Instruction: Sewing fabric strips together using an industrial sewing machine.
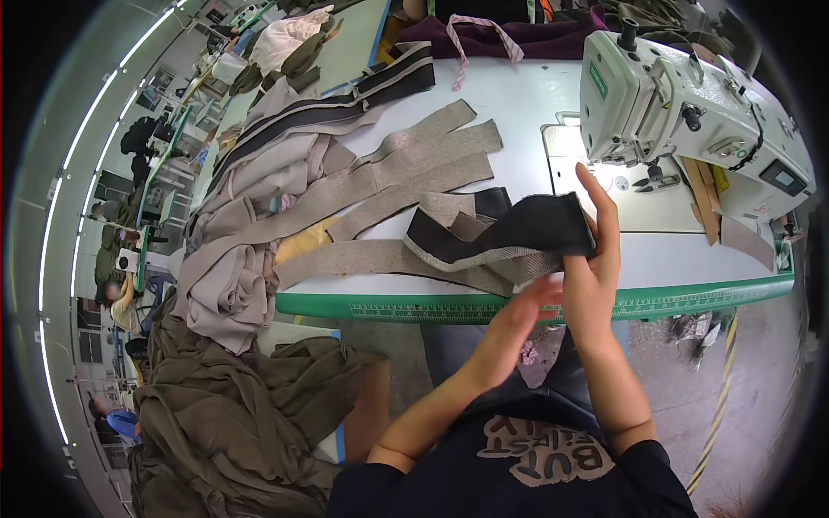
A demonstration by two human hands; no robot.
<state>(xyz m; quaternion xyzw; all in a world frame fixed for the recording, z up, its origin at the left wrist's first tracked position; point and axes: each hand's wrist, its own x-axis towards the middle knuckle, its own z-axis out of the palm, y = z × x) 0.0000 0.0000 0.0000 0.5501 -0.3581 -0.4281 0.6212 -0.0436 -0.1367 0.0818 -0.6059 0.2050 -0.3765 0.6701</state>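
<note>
A black-and-grey fabric strip [535,226] is folded over itself near the front edge of the sewing table, its black face upward. My right hand [596,276] grips the strip's right end, one finger stretched up beside it toward the machine. Just below the strip's lower edge is my left hand [516,324]; its fingertips are blurred beside the right hand, and whether they touch the cloth cannot be made out. Several grey-brown fabric strips [389,168] lie to the left across the white tabletop [518,95]. One grey-brown strip [371,263] runs under the folded piece.
A white sewing machine [665,104] stands at the right, its metal plate [566,160] beyond my right hand. A green ruler edge [414,308] borders the table. Bunched grey cloth [229,298] and a dark olive pile [224,414] lie left. Purple cloth [544,34] lies behind.
</note>
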